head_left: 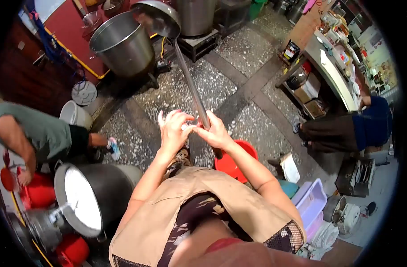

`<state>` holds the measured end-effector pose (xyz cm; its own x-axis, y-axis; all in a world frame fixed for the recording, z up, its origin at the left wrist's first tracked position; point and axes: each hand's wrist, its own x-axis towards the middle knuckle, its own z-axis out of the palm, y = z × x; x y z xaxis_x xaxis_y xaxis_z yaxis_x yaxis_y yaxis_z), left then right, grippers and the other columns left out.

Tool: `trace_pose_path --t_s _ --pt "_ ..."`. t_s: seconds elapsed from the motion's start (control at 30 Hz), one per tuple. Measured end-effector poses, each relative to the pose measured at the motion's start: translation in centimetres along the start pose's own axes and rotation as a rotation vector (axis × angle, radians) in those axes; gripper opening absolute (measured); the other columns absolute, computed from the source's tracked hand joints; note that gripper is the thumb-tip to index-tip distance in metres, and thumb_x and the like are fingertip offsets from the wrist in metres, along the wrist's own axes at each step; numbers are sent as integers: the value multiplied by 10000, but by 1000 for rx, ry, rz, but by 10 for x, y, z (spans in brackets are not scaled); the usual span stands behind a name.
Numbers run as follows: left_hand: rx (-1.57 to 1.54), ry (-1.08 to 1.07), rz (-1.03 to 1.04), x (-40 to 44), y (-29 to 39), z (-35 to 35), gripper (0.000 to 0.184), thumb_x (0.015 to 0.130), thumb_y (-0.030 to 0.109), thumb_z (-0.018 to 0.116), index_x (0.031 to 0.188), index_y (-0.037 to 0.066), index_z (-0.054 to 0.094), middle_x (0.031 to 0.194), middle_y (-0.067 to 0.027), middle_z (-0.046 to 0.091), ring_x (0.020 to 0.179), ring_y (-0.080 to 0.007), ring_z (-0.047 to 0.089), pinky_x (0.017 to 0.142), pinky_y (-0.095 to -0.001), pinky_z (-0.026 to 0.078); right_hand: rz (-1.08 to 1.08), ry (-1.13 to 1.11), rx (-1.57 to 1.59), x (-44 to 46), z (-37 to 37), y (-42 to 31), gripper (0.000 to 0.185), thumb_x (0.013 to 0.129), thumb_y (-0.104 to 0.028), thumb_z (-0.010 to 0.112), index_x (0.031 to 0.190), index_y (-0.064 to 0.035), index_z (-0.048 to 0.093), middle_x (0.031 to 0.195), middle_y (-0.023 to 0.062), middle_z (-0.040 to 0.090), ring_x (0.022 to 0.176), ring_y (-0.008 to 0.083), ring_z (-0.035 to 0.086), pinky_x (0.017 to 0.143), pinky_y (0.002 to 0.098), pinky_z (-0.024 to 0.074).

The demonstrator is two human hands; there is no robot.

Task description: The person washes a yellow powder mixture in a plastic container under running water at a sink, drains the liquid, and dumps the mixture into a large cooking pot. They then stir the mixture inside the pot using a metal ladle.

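A large metal ladle with a long handle is held up in front of me, its bowl at the top near the steel pots. My right hand is closed round the lower part of the handle. Close beside it on the left, my left hand has its fingers partly spread, with the thumb and a fingertip near the handle and the right fingers. Whether it touches them is unclear. Beneath the handle's dark lower end stands a red basin on the floor.
Steel pots stand ahead. At left, a person in a green shirt is near a large pot of white contents and red buckets. Another person stands at the right by a counter. Purple tubs lie at lower right.
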<state>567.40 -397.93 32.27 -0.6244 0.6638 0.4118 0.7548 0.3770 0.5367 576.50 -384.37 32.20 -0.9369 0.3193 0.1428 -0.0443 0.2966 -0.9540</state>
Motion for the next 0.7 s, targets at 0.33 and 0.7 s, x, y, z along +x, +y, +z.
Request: trace_pose_path --t_s 0.33,0.7 --pt "-1183 -545 -166 383 -71 146 284 699 20 655 956 31 535 928 -52 584 893 -140 556 810 -288 447 6 351 -262 297 -179 45 223 727 -110 650 866 -37 492 719 43 508 642 129 519 597 272 444" --pt "-1394 -806 -100 744 -41 335 527 789 124 625 1265 20 425 1186 -56 511 1087 -123 460 939 -272 361 174 205 320 563 -459 176 297 697 3 643 920 -70 461 738 -35 471 648 41 444 583 186 406"
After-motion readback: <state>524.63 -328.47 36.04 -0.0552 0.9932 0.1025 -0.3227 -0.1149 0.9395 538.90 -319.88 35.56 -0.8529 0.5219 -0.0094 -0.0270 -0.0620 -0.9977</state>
